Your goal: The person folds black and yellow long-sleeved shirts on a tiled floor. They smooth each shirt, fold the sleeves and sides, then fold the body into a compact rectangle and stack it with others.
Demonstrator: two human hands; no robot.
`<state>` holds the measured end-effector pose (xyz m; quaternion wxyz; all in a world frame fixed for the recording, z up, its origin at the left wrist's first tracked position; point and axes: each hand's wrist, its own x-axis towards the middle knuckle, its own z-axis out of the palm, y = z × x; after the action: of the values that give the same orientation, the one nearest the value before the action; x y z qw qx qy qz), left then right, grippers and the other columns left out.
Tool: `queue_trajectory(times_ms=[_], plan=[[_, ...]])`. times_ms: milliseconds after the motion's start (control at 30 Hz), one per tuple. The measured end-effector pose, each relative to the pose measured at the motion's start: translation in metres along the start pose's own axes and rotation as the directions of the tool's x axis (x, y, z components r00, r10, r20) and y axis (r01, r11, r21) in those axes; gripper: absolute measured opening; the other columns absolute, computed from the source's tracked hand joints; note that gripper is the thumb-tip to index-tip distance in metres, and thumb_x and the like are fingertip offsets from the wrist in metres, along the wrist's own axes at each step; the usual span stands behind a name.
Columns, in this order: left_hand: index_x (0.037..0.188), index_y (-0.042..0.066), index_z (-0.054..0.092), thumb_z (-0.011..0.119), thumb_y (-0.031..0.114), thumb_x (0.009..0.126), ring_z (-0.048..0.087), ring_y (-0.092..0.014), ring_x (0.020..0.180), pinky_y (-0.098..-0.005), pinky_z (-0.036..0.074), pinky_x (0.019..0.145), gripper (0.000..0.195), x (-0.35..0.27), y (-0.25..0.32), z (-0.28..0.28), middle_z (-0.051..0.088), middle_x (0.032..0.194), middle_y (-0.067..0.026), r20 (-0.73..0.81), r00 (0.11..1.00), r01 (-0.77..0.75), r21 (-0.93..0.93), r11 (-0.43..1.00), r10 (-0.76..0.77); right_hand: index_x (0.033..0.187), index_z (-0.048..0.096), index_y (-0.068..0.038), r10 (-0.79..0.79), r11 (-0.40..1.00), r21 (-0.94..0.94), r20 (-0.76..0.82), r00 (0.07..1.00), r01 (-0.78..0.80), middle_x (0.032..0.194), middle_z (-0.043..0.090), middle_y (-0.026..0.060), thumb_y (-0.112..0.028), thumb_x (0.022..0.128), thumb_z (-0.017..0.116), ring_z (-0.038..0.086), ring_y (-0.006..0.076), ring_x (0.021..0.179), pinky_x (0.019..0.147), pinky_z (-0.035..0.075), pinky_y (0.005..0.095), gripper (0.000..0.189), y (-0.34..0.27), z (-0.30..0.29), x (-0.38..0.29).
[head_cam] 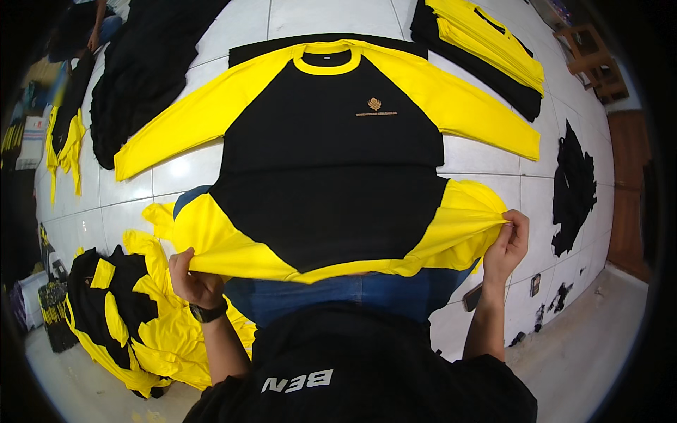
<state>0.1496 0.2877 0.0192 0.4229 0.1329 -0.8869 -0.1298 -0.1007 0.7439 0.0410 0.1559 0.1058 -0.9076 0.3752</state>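
A black long-sleeved shirt with yellow raglan sleeves (328, 127) lies face up on the white tiled floor, its sleeves spread and a small emblem with writing on its chest. Across its lower part lies a second black-and-yellow shirt (328, 217), its yellow neck edge towards me over my jeans. My left hand (195, 280), with a dark watch (208, 313) at the wrist, pinches the yellow part on one side. On the other side my right hand (508, 243) grips the yellow cloth between thumb and fingers. The held edge is stretched between both hands.
Folded yellow and black shirts (492, 47) are stacked at the upper right, near a wooden stool (592, 58). Black fabric (148, 69) lies upper left, near another person's hand (93, 41). Loose garments (174, 343) are heaped at left. A phone (472, 299) and black scraps (572, 195) lie right.
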Motion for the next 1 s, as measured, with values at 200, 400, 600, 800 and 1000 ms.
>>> queue_trajectory(times_ms=[200, 400, 600, 800, 1000], plan=[[0.106, 0.0, 0.067, 0.05, -0.012, 0.082, 0.054, -0.029, 0.052, -0.0348, 0.039, 0.048, 0.031, 0.052, -0.037, 0.014, 0.057, 0.067, -0.0152, -0.027, 0.962, -0.259, 0.22, 0.941, 0.271, 0.107, 0.061, 0.0, -0.383, 0.924, -0.086, -0.197, 0.902, 0.373, 0.1, 0.062, 0.0155, 0.012, 0.094, 0.047, 0.062, 0.0309, 0.096, 0.09, 0.05, 0.0358, 0.022, 0.014, 0.026, 0.047], [0.099, 0.0, 0.069, 0.057, -0.007, 0.088, 0.057, -0.028, 0.053, -0.0357, 0.043, 0.047, 0.018, 0.133, -0.072, 0.046, 0.061, 0.068, -0.0144, 0.031, 0.914, -0.402, 0.218, 0.89, 0.405, 0.106, 0.063, 0.003, -0.618, 0.774, -0.207, -0.043, 0.785, 0.598, 0.091, 0.064, 0.0201, 0.01, 0.089, 0.054, 0.064, 0.037, 0.082, 0.073, 0.053, 0.039, 0.02, 0.02, 0.046, 0.145], [0.096, 0.005, 0.07, 0.072, 0.006, 0.092, 0.066, -0.027, 0.06, -0.035, 0.05, 0.052, 0.004, 0.216, -0.122, 0.15, 0.069, 0.074, -0.0104, 0.195, 0.916, -0.383, 0.171, 0.908, 0.349, 0.103, 0.065, -0.006, -0.507, 0.838, -0.174, 0.107, 0.856, 0.518, 0.094, 0.064, 0.0149, 0.003, 0.089, 0.055, 0.064, 0.0403, 0.085, 0.071, 0.052, 0.0424, 0.018, 0.041, 0.134, 0.249], [0.1, 0.01, 0.066, 0.055, 0.031, 0.105, 0.071, -0.032, 0.075, -0.0429, 0.056, 0.065, 0.024, 0.24, -0.176, 0.293, 0.075, 0.088, -0.011, 0.703, 0.711, -0.324, 0.293, 0.899, 0.027, 0.107, 0.067, -0.004, -0.226, 0.899, -0.251, 0.436, 0.871, 0.359, 0.106, 0.069, 0.0183, -0.006, 0.097, 0.054, 0.066, 0.0408, 0.1, 0.086, 0.053, 0.0458, 0.016, 0.084, 0.256, 0.303], [0.106, 0.01, 0.067, 0.058, 0.031, 0.104, 0.069, -0.031, 0.089, -0.0416, 0.055, 0.079, 0.023, 0.223, -0.193, 0.344, 0.073, 0.104, -0.0107, 0.788, 0.604, -0.299, 0.367, 0.881, -0.123, 0.11, 0.066, -0.006, -0.255, 0.856, -0.353, 0.346, 0.903, 0.377, 0.108, 0.07, 0.015, -0.013, 0.097, 0.055, 0.065, 0.0376, 0.103, 0.089, 0.05, 0.048, 0.018, 0.099, 0.293, 0.287]])
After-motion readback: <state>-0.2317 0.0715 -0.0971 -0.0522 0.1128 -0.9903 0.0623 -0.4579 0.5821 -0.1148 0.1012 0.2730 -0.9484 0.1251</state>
